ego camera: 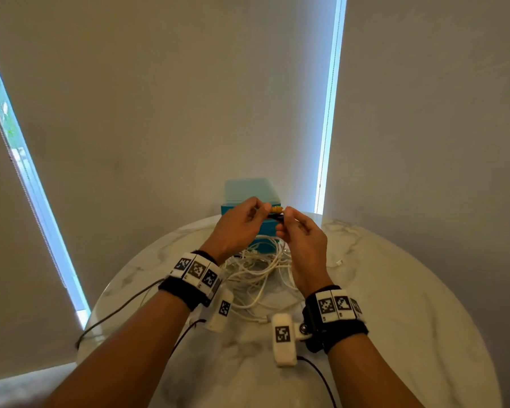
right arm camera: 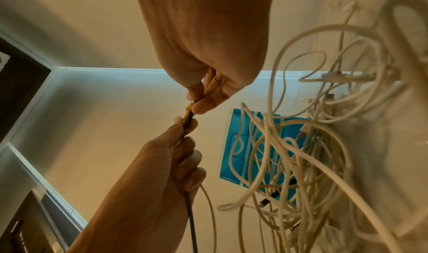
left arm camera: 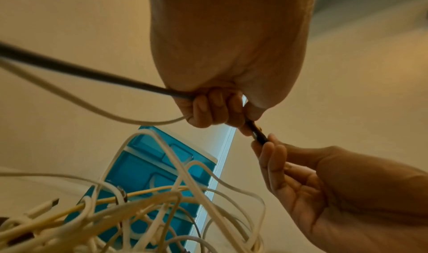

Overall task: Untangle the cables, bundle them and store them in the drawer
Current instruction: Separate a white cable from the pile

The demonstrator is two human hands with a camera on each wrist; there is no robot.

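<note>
Both hands pinch one small black-and-yellow piece (ego camera: 277, 212) (a tie or plug, hard to tell), left hand (ego camera: 236, 228) also gripping a dark cable (left arm camera: 81, 72). White cables (ego camera: 259, 275) lie tangled on the tabletop (ego camera: 395, 290); nothing bundled, drawer unit (ego camera: 249, 195) unused.

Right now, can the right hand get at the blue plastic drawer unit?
Probably not yet: the right hand pinches the small black-and-yellow connector, and the tangled white cables lie before the blue plastic drawer unit.

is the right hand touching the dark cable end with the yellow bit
Touching. The right wrist view shows the right hand pinching the dark cable end with the yellow bit between thumb and fingertip, no gap.
</note>
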